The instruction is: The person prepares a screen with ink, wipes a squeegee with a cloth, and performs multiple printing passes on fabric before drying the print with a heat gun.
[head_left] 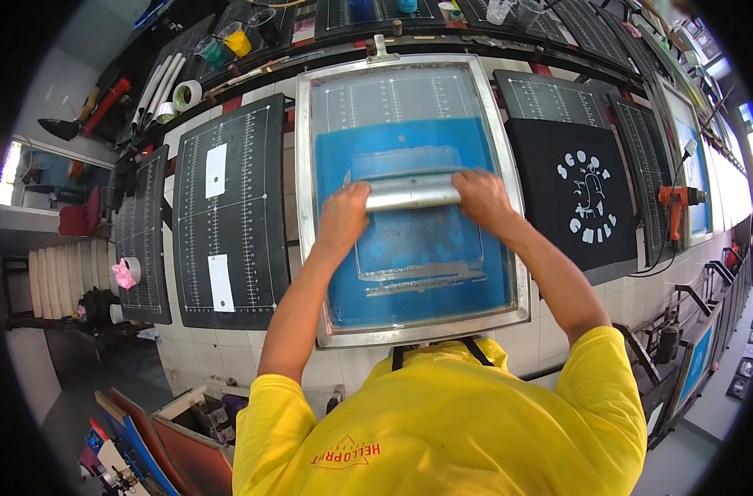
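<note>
On a tiled print-shop counter (228, 347) lined with black platens, the left hand (343, 217) and right hand (482, 197) clamp a metal squeegee (411, 192) mid-screen (409, 198), stroke seemingly half done; a printed black shirt (587, 198) lies at three o'clock.

We find ourselves in a screen-printing workshop. A metal-framed printing screen (414, 198) coated in blue lies on the tiled worktop (228, 347), with a metal squeegee (411, 192) across its mesh. Black platens (232, 211) marked with white ruler grids line the worktop to either side, and one at the right carries a black garment (587, 194) bearing a fresh white print. Along the worktop's far edge we note ink cups (228, 41) and rolls of tape (186, 93). An orange heat gun (676, 202) rests near the right end.
</note>
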The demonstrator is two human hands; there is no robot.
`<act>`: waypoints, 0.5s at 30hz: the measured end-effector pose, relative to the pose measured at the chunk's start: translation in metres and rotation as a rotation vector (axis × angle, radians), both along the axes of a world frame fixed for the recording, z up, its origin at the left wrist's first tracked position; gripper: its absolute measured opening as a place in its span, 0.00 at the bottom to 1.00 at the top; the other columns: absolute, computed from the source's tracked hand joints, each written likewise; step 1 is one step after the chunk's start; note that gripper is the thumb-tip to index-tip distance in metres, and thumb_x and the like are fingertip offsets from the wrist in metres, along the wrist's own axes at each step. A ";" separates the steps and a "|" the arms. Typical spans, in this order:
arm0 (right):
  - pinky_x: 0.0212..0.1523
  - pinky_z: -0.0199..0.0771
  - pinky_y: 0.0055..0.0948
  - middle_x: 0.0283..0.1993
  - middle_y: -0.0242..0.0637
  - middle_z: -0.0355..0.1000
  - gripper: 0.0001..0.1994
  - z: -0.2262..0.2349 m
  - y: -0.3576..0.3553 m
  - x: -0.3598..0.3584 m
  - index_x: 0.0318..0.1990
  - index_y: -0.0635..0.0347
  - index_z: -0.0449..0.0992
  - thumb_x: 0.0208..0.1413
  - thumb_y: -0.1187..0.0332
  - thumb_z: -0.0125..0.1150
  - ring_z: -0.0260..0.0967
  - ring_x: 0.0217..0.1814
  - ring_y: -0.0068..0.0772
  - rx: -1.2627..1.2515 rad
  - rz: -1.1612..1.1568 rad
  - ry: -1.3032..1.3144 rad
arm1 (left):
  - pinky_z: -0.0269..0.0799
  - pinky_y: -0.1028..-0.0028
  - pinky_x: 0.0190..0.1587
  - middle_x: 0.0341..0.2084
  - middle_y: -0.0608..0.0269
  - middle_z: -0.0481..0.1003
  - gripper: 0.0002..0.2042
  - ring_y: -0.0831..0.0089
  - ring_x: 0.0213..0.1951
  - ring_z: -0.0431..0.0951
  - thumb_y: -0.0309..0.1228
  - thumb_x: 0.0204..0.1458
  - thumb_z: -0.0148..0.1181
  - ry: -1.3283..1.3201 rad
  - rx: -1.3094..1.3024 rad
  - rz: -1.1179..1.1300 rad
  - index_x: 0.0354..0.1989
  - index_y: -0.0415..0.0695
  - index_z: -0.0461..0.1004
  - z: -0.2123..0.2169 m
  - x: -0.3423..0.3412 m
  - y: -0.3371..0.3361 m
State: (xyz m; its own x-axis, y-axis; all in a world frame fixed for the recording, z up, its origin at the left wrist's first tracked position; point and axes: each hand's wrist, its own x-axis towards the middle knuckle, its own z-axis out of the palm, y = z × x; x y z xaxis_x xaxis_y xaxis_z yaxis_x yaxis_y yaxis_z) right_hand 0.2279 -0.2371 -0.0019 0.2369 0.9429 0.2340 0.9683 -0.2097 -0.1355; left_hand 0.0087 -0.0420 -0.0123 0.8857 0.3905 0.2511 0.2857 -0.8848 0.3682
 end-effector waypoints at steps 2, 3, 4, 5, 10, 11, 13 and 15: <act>0.37 0.77 0.42 0.33 0.44 0.74 0.07 0.003 0.016 0.015 0.29 0.61 0.73 0.40 0.79 0.60 0.74 0.37 0.48 -0.048 0.005 -0.011 | 0.77 0.57 0.43 0.36 0.47 0.79 0.15 0.49 0.39 0.79 0.14 0.36 0.59 -0.022 0.021 0.001 0.36 0.37 0.76 -0.001 0.014 0.016; 0.38 0.77 0.42 0.33 0.44 0.75 0.06 0.004 0.024 0.021 0.30 0.61 0.74 0.40 0.79 0.61 0.74 0.38 0.48 -0.066 0.004 -0.019 | 0.77 0.56 0.42 0.35 0.47 0.79 0.14 0.48 0.38 0.79 0.14 0.36 0.59 -0.036 0.037 -0.001 0.35 0.37 0.76 0.000 0.021 0.025; 0.38 0.78 0.42 0.33 0.44 0.75 0.07 0.003 0.026 0.025 0.30 0.61 0.74 0.40 0.78 0.61 0.75 0.38 0.48 -0.065 0.008 -0.020 | 0.76 0.56 0.42 0.35 0.46 0.79 0.14 0.48 0.37 0.79 0.14 0.36 0.59 -0.021 0.028 -0.001 0.35 0.37 0.76 0.001 0.024 0.027; 0.38 0.78 0.42 0.34 0.44 0.75 0.07 0.002 0.027 0.026 0.30 0.61 0.74 0.40 0.78 0.61 0.75 0.39 0.48 -0.063 0.012 -0.020 | 0.76 0.56 0.42 0.35 0.46 0.79 0.13 0.47 0.37 0.79 0.14 0.37 0.58 -0.008 0.019 -0.002 0.34 0.37 0.76 0.003 0.025 0.028; 0.40 0.78 0.42 0.35 0.43 0.75 0.08 0.016 0.021 0.020 0.31 0.60 0.74 0.39 0.78 0.63 0.75 0.40 0.48 -0.050 0.004 -0.006 | 0.75 0.55 0.44 0.36 0.46 0.78 0.14 0.47 0.39 0.79 0.13 0.37 0.58 0.043 0.017 0.023 0.36 0.38 0.77 0.019 0.021 0.021; 0.40 0.77 0.42 0.35 0.43 0.74 0.09 0.018 0.008 0.012 0.31 0.60 0.74 0.39 0.78 0.63 0.74 0.40 0.47 -0.032 0.006 -0.004 | 0.75 0.56 0.45 0.37 0.47 0.78 0.17 0.48 0.40 0.79 0.13 0.37 0.58 0.059 0.015 0.031 0.38 0.39 0.77 0.021 0.010 0.010; 0.40 0.77 0.42 0.35 0.42 0.74 0.10 0.023 -0.020 -0.013 0.31 0.59 0.74 0.38 0.78 0.63 0.74 0.40 0.47 -0.016 0.024 0.014 | 0.75 0.57 0.47 0.39 0.48 0.78 0.20 0.49 0.43 0.78 0.12 0.36 0.58 0.084 -0.011 0.049 0.41 0.40 0.77 0.027 -0.016 -0.018; 0.39 0.76 0.41 0.35 0.41 0.73 0.10 0.026 -0.055 -0.041 0.31 0.59 0.73 0.37 0.77 0.63 0.73 0.39 0.47 -0.017 0.042 0.041 | 0.75 0.57 0.48 0.41 0.49 0.78 0.21 0.50 0.45 0.78 0.12 0.36 0.58 0.093 -0.053 0.052 0.43 0.40 0.76 0.031 -0.046 -0.053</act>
State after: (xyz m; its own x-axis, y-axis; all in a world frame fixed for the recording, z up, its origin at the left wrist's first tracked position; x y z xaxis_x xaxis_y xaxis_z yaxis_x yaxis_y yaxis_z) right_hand 0.1872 -0.2925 0.0239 0.2061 0.9560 0.2087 0.9700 -0.1715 -0.1724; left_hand -0.0371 -0.0953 0.0191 0.8824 0.4471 0.1465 0.3659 -0.8479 0.3837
